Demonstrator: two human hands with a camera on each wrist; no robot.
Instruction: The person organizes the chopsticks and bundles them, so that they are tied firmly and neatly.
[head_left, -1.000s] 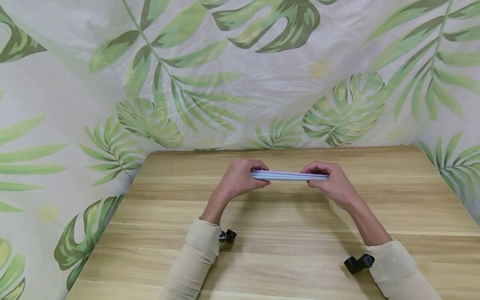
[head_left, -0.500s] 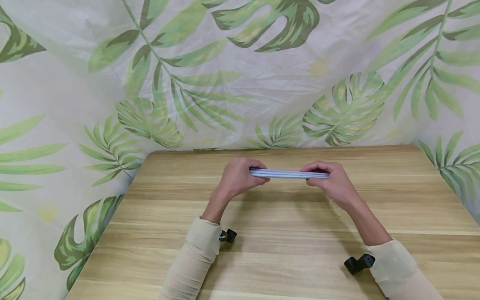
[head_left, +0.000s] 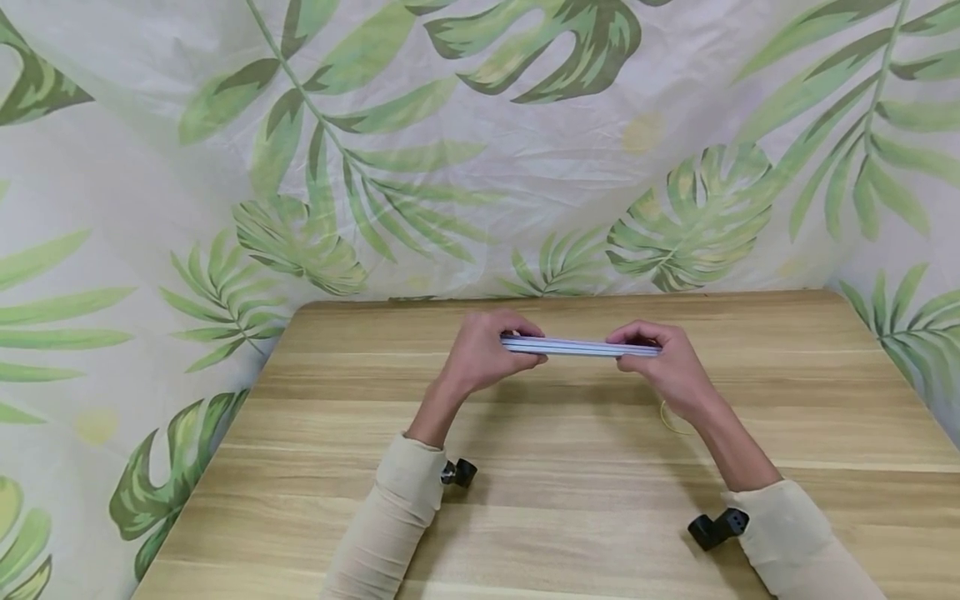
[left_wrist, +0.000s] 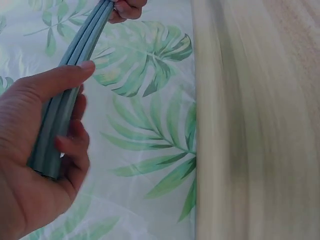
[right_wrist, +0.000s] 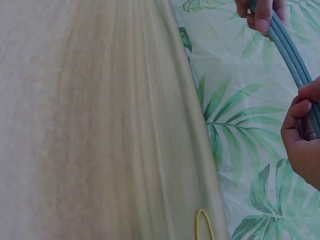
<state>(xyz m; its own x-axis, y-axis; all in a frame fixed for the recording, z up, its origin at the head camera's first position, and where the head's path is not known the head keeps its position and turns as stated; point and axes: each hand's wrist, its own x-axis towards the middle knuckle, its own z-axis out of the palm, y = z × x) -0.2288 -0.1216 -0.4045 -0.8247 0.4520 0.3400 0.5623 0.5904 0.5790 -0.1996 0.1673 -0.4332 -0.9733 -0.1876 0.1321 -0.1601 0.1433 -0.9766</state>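
A bundle of long, thin, pale blue rods (head_left: 573,347), which look like straws, is held level above the table between both hands. My left hand (head_left: 483,354) grips its left end, thumb on the near side and fingers behind. At the opposite end, my right hand (head_left: 671,367) pinches it between thumb and fingers. In the left wrist view the rods (left_wrist: 75,80) lie side by side, with their near end in the left palm. The right wrist view shows the rods (right_wrist: 290,50) running from one hand to the other. Whether they are hollow cannot be made out.
A thin yellow loop (head_left: 667,423), like a rubber band, lies on the wooden table (head_left: 570,517) below the right wrist. Leaf-printed cloth (head_left: 525,192) hangs behind the table's back edge. Black cameras (head_left: 718,528) sit at both cuffs.
Both hands keep their hold on the rods and barely move. The bundle's left end has risen slightly, and less of its near side shows in the head view.
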